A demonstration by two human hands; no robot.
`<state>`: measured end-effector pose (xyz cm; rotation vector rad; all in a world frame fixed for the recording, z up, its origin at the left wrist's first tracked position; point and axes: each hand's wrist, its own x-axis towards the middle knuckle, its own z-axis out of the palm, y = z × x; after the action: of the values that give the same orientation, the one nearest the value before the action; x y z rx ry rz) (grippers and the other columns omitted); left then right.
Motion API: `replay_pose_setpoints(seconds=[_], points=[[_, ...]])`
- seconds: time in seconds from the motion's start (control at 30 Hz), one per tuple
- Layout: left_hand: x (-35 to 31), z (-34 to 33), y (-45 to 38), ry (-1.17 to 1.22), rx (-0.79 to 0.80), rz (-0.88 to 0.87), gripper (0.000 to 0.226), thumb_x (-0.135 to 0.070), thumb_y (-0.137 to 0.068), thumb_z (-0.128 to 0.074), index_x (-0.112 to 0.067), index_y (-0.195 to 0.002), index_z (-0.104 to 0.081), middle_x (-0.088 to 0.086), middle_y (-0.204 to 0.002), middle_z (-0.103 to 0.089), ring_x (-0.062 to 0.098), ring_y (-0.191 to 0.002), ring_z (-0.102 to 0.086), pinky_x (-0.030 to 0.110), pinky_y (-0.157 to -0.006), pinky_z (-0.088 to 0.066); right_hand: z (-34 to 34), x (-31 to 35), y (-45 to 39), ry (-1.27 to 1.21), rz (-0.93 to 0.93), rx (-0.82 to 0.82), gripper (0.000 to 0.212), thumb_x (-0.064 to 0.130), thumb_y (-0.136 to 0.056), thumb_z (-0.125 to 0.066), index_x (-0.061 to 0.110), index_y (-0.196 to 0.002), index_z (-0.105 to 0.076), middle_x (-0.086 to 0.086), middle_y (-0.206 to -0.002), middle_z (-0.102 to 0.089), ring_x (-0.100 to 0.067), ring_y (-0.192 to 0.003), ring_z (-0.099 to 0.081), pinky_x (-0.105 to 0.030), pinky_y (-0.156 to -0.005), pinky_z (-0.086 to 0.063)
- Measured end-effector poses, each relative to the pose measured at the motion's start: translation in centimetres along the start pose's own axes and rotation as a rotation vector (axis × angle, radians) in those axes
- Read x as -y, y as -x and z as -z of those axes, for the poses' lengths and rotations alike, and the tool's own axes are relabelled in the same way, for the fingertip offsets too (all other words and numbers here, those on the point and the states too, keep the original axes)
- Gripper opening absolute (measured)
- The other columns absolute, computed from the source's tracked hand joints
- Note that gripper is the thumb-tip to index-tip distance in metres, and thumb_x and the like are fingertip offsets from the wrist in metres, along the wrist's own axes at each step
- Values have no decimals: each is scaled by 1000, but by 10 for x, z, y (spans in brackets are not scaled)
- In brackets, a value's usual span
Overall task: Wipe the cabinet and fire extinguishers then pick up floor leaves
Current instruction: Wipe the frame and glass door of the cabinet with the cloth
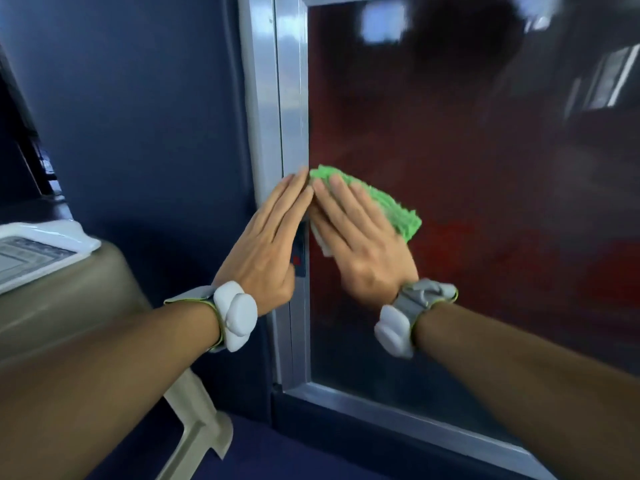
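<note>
Flat-fingered, right hand [360, 244] pressing green cloth [381, 202] on cabinet glass [467, 168], left hand [266, 244] (fingers straight) on metal frame edge [292, 109].

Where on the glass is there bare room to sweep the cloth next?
Free: the glass right of and above the green cloth, up to the metal frame. Crowded: the frame edge, where left hand and right hand meet.

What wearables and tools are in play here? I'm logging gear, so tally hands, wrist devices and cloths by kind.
Hands: 2, left hand and right hand
Wrist devices: 2, left wrist device and right wrist device
Cloths: 1, green cloth
Total: 5
</note>
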<state>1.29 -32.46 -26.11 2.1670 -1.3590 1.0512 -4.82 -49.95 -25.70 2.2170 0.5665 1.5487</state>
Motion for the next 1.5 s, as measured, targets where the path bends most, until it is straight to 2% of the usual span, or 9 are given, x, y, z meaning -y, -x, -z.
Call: replay_pose_setpoints(seconds=[0.3, 0.5, 0.67, 0.87, 1.0, 1.13, 1.33, 1.43, 1.5], points=[[1, -1, 39, -66, 100, 52, 95, 7, -67, -44, -3, -156, -13, 9, -167, -6, 23, -155, -2, 40, -126, -15, 14, -29, 4, -34, 364, 257, 42, 10, -104, -29, -7, -128, -60, -25, -139, -54, -43, -132, -48, -57, -109, -39], [-5, -23, 37, -89, 67, 115, 96, 2, -67, -47, 1, -156, -11, 10, -167, -2, 27, -155, 2, 46, -126, -14, 12, -21, -7, 81, -82, -32, 41, 2, -97, -40, -5, -135, -53, -23, -146, -47, -44, -138, -40, -56, -116, -29], [-10, -35, 43, -193, 64, 95, 92, 2, -69, -42, 4, -155, -8, 17, -166, -2, 33, -154, 1, 49, -124, -15, -26, 48, 82, -37, 57, 142, 44, 8, -104, -26, -8, -138, -48, -25, -147, -43, -43, -139, -38, -55, -117, -28], [-14, -34, 47, -235, 73, 65, 94, 3, -70, -46, 4, -155, -8, 19, -165, -2, 33, -154, 0, 47, -125, -15, -21, 38, 90, 0, 526, 405, 35, 14, -99, -52, -1, -128, -62, -19, -140, -54, -36, -134, -48, -49, -113, -39], [-10, -34, 44, -156, 35, 36, 94, 5, -66, -40, 4, -155, -9, 20, -165, -5, 34, -154, -3, 46, -125, -15, 0, -11, 30, 71, 272, 165, 44, 9, -103, -26, -2, -132, -58, -20, -146, -48, -40, -137, -42, -52, -116, -32], [-9, -43, 47, -120, 9, 40, 91, 9, -67, -38, 7, -154, -11, 23, -164, -7, 36, -154, -3, 49, -124, -17, -12, 24, 55, 74, 14, 50, 41, 9, -105, -29, -6, -134, -54, -22, -145, -48, -42, -136, -44, -55, -112, -37], [-19, -52, 66, -188, 122, -93, 93, 8, -68, -44, 6, -154, -11, 23, -164, -6, 37, -153, -3, 51, -123, -18, -53, 104, 177, 21, 245, 417, 49, 5, -101, -21, -2, -144, -43, -17, -156, -34, -35, -146, -28, -50, -122, -10], [-22, -54, 76, -252, 198, -228, 92, 5, -69, -42, 1, -156, -12, 20, -165, -7, 36, -154, -4, 52, -123, -18, -49, 108, 204, 124, 517, 677, 49, 23, -98, -38, 7, -142, -50, -9, -156, -36, -27, -147, -30, -48, -121, -2], [-25, -53, 72, -250, 169, -229, 92, 6, -68, -42, 0, -156, -14, 18, -165, -9, 37, -153, -6, 52, -123, -18, -45, 93, 190, 77, 518, 645, 44, 28, -95, -54, 10, -135, -59, -6, -151, -45, -26, -143, -37, -46, -122, -8]])
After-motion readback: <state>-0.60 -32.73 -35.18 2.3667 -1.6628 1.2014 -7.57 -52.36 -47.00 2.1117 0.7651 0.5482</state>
